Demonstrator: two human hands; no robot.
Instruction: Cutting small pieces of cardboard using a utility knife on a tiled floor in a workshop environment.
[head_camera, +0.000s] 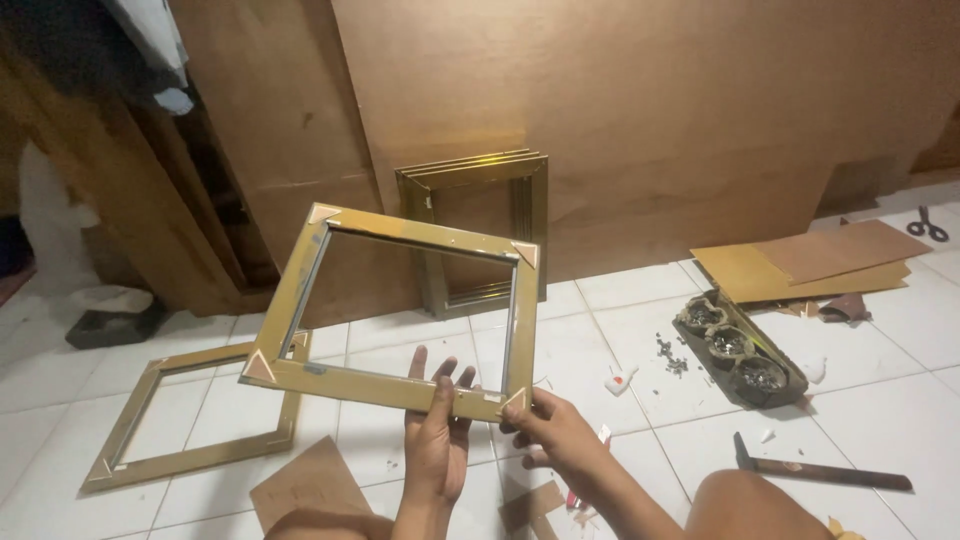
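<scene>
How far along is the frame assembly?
Done: the gold rectangular wooden frame has triangular corner braces fitted. In hand: left hand and right hand grip its bottom rail. A second gold frame lies on the floor; a stack of gold frames leaning on the wall looks untouched.

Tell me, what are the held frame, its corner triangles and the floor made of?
Frame: probably wood moulding with a dull gold finish, its back showing; could be plastic. Corner triangles: thin brown card or hardboard, matte like the sheets lying nearby. Floor: glossy white ceramic tiles with grout lines. The left hand and right hand grip the lower rail.
</scene>
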